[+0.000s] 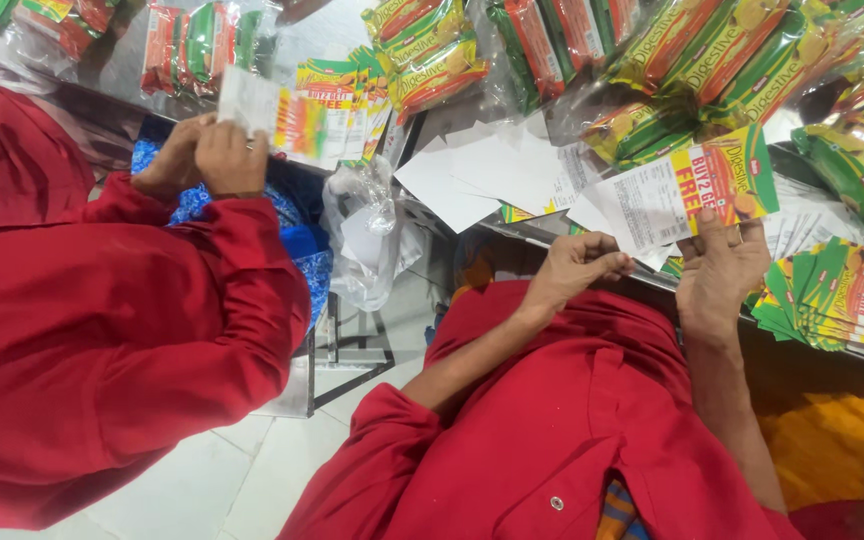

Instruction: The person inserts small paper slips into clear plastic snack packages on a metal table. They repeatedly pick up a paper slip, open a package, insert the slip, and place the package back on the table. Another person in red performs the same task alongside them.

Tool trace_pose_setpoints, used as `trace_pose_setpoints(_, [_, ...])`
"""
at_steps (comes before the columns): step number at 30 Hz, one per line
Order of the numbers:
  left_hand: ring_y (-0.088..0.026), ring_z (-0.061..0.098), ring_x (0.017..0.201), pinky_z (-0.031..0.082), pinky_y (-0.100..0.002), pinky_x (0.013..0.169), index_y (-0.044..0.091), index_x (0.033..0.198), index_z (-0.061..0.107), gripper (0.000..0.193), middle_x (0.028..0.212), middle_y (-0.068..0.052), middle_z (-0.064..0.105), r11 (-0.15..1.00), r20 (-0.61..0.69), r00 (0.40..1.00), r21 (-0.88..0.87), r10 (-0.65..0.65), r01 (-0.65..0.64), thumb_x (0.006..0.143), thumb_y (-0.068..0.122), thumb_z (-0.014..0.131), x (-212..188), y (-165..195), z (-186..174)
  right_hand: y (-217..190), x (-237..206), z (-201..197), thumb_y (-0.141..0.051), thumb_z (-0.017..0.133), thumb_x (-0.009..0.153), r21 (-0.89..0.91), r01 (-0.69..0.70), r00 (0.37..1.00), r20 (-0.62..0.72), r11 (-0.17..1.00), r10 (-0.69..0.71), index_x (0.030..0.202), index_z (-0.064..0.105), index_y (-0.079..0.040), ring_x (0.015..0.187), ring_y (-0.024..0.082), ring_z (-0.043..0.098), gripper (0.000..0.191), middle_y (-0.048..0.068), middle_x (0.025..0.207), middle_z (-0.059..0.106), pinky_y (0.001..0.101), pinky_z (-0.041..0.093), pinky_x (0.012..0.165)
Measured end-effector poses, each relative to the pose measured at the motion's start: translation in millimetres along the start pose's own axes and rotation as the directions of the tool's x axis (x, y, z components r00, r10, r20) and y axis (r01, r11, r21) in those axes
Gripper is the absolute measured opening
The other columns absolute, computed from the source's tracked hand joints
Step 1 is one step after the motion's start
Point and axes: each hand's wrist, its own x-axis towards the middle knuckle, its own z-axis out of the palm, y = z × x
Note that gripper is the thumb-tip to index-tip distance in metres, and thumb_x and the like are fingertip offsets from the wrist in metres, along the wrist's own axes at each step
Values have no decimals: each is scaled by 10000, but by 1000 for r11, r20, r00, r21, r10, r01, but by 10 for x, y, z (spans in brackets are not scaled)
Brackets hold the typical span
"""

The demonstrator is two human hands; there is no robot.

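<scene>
The left hand (577, 265) is curling into a loose fist at the table edge (537, 235), knuckles up, thumb tucked against the fingers; its forearm is running down and left into a red sleeve (552, 430). Whether anything is caught inside that fist cannot be told. The right hand (720, 268) is rising beside it, palm towards the body, fingers pointing up, and it is pinching the lower edge of a printed promotional card (692, 190) between thumb and fingers. The card is green, yellow and red at one end and white with fine print at the other; its long axis is lying tilted, the coloured end pointing up to the right, the white end down to the left, above loose white paper sheets (472, 175).

Just right of the right hand, a fanned stack of matching cards (842, 295) is resting on the table. Bagged biscuit packets (712, 50) are lying beyond the card. To the left, another person in red is gripping a similar card (272, 115) with both hands (207, 155), near a crumpled clear plastic bag (367, 225).
</scene>
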Motion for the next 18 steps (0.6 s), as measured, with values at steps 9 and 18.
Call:
trace_pose_setpoints(9, [-43, 625, 834, 540, -218, 774, -26, 1079, 699, 227, 871, -15, 695, 943, -159, 956, 267, 248, -200, 1045, 197, 679, -29, 178, 138, -107, -230, 95, -56, 790, 986, -723, 681, 698, 590, 120, -406, 1469, 508, 70, 1313, 413, 622, 574, 291, 1419, 604, 427, 496, 1107])
trace_pose_setpoints(18, [-106, 514, 726, 437, -257, 658, -3, 1072, 670, 130, 915, -40, 630, 758, -22, 908, 560, 418, -335, 1013, 112, 682, -74, 402, 202, -19, -362, 111, -55, 789, 995, -758, 523, 851, 488, 390, -193, 1164, 757, 14, 971, 145, 750, 185, 141, 1074, 777, 269, 582, 838])
